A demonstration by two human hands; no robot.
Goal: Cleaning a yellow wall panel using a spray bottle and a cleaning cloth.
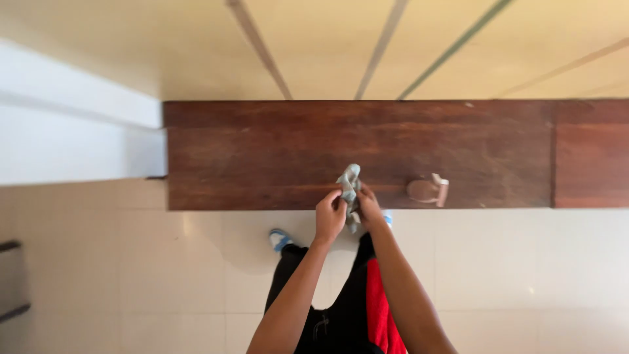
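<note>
The dark wooden tabletop [295, 144] stretched wide with bare surface on both sides, its near edge right under the hands, and a small brown-and-white object [429, 190] lay apart to the right. A crumpled grey cloth [350, 183] stood above that edge, pinched between the left hand [329, 216] and right hand [369, 208]. Both forearms reached forward, converging, fingers closed on the cloth's lower part.

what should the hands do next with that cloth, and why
Probably lower the cloth flat onto the wooden table. Both the left hand and right hand pinch it bunched up at the table's near edge, not yet spread.
</note>
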